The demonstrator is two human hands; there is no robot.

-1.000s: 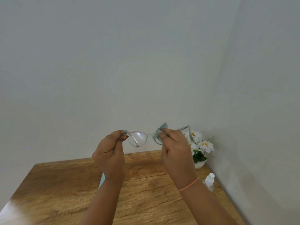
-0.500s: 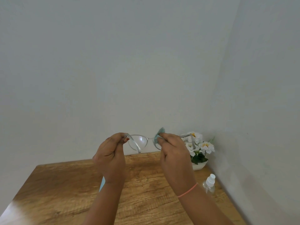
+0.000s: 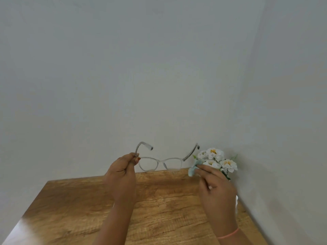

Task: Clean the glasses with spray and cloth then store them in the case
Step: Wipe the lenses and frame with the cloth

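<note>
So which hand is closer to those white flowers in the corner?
The right. The right hand, pinching the cloth, sits just in front of the flowers. The left hand is across the glasses, holding their far end.

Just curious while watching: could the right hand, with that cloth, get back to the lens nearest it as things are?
Probably yes. The right hand pinches the cloth beside the glasses, which the left hand holds up by one temple. Only open air shows between cloth and lens.
</note>
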